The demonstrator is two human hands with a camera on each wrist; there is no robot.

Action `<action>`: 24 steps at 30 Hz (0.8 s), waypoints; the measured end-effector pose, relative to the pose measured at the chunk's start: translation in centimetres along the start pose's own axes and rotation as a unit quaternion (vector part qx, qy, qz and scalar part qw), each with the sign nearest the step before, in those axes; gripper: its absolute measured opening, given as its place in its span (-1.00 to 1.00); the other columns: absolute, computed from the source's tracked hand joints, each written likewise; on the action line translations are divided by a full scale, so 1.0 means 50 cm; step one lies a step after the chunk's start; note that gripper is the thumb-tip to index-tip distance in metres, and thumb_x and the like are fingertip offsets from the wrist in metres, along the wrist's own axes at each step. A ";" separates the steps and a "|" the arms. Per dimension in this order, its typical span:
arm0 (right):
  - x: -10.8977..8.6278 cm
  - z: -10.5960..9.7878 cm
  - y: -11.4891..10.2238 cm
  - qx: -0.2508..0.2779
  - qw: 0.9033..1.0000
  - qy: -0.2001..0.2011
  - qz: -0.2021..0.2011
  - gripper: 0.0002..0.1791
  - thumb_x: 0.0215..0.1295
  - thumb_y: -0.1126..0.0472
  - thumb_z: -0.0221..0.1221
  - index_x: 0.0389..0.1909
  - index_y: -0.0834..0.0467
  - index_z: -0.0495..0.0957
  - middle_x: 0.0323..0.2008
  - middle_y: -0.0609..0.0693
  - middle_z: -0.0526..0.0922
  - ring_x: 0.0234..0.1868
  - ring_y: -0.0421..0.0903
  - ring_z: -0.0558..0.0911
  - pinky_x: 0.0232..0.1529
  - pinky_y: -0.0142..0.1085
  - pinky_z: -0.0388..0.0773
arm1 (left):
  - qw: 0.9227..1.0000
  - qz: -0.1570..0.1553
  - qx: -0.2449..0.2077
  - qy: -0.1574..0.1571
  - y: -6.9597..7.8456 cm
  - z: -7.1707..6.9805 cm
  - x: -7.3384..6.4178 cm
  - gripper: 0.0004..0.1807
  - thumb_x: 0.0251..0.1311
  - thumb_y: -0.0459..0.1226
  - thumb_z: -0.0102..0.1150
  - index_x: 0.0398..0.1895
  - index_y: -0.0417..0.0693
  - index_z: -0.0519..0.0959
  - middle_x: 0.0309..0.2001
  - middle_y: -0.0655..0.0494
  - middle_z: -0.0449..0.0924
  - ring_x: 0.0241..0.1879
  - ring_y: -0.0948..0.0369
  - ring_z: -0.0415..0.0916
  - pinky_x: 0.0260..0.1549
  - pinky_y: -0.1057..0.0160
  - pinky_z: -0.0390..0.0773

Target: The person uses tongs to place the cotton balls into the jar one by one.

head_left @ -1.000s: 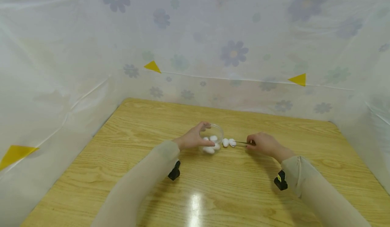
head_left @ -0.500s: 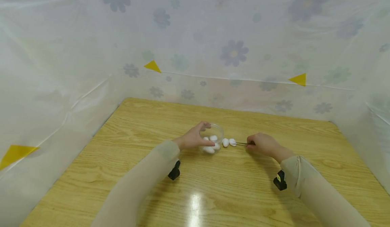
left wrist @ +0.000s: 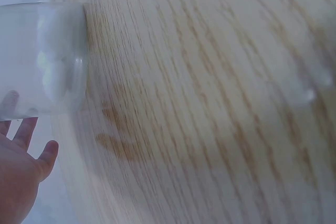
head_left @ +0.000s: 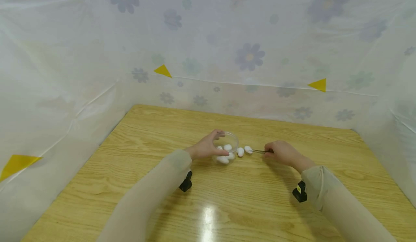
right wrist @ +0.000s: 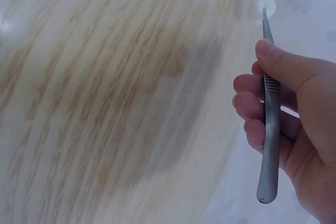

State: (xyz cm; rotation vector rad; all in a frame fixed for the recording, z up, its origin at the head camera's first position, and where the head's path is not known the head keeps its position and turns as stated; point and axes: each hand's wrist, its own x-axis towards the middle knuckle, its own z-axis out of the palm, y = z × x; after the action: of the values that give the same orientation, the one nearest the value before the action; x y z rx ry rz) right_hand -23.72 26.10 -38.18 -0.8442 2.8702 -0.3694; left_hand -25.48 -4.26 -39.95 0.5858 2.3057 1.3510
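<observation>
In the head view my left hand (head_left: 205, 147) holds a clear jar (left wrist: 18, 35), thumb on the near side and fingers round the far side. Several white cotton balls (head_left: 222, 159) lie inside it, low in the jar. My right hand (head_left: 283, 152) pinches metal tweezers (right wrist: 270, 129) between thumb and fingers. At their tips is a single white cotton ball (head_left: 248, 149), the prongs close together on it. A second loose cotton ball (head_left: 240, 152) lies between that one and the jar, just right of the jar's wall.
All of this is on a wood-grain table (head_left: 208, 188). Pale plastic sheeting with a flower pattern (head_left: 250, 57) hangs behind and at both sides. Yellow triangles (head_left: 317, 85) mark the sheeting. Black wrist cameras (head_left: 186, 181) sit under both forearms.
The tweezers' prongs, spread around the cotton ball earlier, have drawn together on it. That ball has moved slightly up and right, away from the other loose one. My left hand and the jar stay put.
</observation>
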 end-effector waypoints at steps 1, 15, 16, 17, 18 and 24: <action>0.000 0.000 0.001 0.000 1.000 0.001 0.000 -0.85 0.22 0.21 0.20 -0.52 0.13 0.51 -0.65 -0.12 0.44 -0.65 -0.27 0.25 -0.59 -0.42 0.18 | 1.000 0.000 0.000 0.000 0.001 0.000 0.000 -0.05 0.00 -0.03 0.37 0.41 0.12 0.03 0.41 0.19 0.11 0.43 0.10 0.01 0.26 -0.01 0.29; -0.004 -0.009 0.004 0.048 0.998 -0.014 0.026 -0.87 0.27 0.22 0.15 -0.41 0.19 0.56 -0.59 0.02 0.55 -0.68 -0.24 0.37 -0.64 -0.39 0.29 | 1.000 -0.003 0.002 -0.002 0.001 0.000 -0.002 -0.04 0.00 -0.03 0.37 0.42 0.13 0.02 0.42 0.20 0.10 0.43 0.09 0.01 0.28 -0.02 0.26; -0.004 -0.010 0.004 0.050 0.998 -0.014 0.027 -0.87 0.27 0.22 0.15 -0.41 0.19 0.56 -0.59 0.02 0.55 -0.68 -0.24 0.38 -0.63 -0.39 0.30 | 1.000 -0.004 0.001 -0.002 0.001 0.000 -0.002 -0.03 0.00 -0.03 0.37 0.42 0.13 0.01 0.42 0.19 0.10 0.43 0.09 0.01 0.28 -0.02 0.26; -0.005 -0.011 0.003 0.052 0.998 -0.015 0.029 -0.87 0.27 0.22 0.15 -0.40 0.19 0.56 -0.59 0.02 0.55 -0.68 -0.23 0.38 -0.63 -0.38 0.31 | 1.000 -0.004 0.000 -0.002 0.000 0.000 -0.002 -0.03 0.00 -0.02 0.37 0.42 0.12 0.01 0.42 0.19 0.10 0.43 0.09 0.01 0.28 -0.02 0.26; -0.006 -0.013 0.003 0.055 0.998 -0.016 0.029 -0.87 0.28 0.22 0.15 -0.40 0.20 0.56 -0.59 0.03 0.55 -0.68 -0.23 0.38 -0.63 -0.38 0.32 | 1.000 -0.003 -0.001 -0.002 0.000 0.000 -0.002 -0.03 0.00 -0.02 0.37 0.42 0.12 0.01 0.42 0.19 0.10 0.43 0.09 0.01 0.28 -0.02 0.25; -0.008 -0.022 0.002 0.053 0.998 -0.010 0.021 -0.87 0.28 0.22 0.14 -0.38 0.20 0.57 -0.58 0.02 0.56 -0.67 -0.22 0.40 -0.62 -0.37 0.33 | 1.000 -0.002 -0.007 -0.002 -0.002 0.001 0.000 -0.04 -0.01 -0.03 0.37 0.42 0.12 0.03 0.41 0.19 0.11 0.42 0.09 0.01 0.27 -0.02 0.27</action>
State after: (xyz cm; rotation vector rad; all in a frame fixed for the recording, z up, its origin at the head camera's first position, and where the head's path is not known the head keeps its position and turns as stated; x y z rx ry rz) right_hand -23.63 26.62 -37.12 -0.7640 2.8174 -0.5002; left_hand -25.46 -4.31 -40.07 0.5795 2.2911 1.3629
